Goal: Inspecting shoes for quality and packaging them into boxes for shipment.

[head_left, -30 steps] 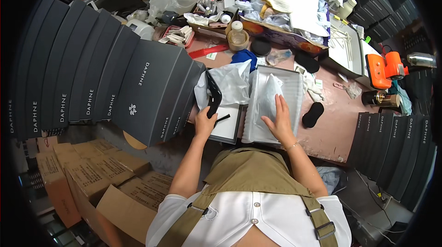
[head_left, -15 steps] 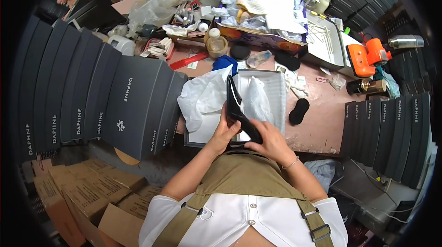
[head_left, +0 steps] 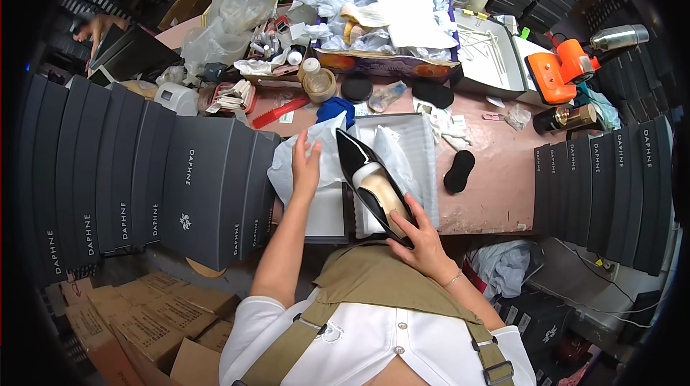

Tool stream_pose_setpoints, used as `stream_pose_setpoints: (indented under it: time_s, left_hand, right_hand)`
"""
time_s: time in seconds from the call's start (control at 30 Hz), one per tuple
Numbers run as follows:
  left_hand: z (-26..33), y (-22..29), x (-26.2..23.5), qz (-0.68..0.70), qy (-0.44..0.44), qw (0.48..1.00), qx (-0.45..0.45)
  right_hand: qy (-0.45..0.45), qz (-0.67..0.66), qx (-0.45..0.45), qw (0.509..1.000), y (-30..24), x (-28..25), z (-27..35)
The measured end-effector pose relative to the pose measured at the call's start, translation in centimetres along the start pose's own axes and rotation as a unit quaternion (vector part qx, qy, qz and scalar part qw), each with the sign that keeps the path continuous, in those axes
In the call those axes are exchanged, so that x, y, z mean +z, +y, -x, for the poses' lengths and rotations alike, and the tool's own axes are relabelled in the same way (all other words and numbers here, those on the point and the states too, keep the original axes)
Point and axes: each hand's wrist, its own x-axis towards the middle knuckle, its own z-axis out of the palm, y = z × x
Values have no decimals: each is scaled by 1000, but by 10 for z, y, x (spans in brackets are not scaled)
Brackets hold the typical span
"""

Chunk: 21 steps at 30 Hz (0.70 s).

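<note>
Pinkish bench (head_left: pixel 496 206), boxes (head_left: pixel 607 185) either side: the right grip (head_left: pixel 424 242) grasps a black shoe (head_left: pixel 376 186); the left grip (head_left: pixel 306 167) is released, over white paper (head_left: pixel 282 172).

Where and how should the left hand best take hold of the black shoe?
Probably around its pointed toe, from the left: this end is free and slants forward and left, while the right hand holds the heel end.

1. Here's the black shoe (head_left: pixel 351 150) — glossy, mirror-smooth, with a matt beige insole (head_left: pixel 378 188).
2. White paper (head_left: pixel 281 169), thin and creased.
3. Grey boxes (head_left: pixel 205 188): smooth, matt cardboard.
4. Orange device (head_left: pixel 548 78), smooth plastic — and that flask (head_left: pixel 619 37) gleams like polished metal!
5. Olive apron (head_left: pixel 374 271): matt cloth.
</note>
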Motion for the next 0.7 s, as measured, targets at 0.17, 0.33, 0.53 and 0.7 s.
stream_pose_setpoints:
  time_s: [0.17, 0.33, 0.53, 0.7]
  left_hand:
    - [-40, -37, 29, -309, 14, 936, 168]
    - [-30, -44, 14, -70, 69, 992, 77]
    - [32, 8, -29, -203, 162, 954, 150]
    - [33, 13, -51, -204, 163, 952, 159]
  right_hand:
    - [3, 31, 4, 1000, 4, 2, 5]
    - [36, 69, -47, 996, 12, 6, 8]
    - [33, -5, -62, 998, 21, 11, 11]
    - [-83, -255, 32, 963, 5, -19, -3]
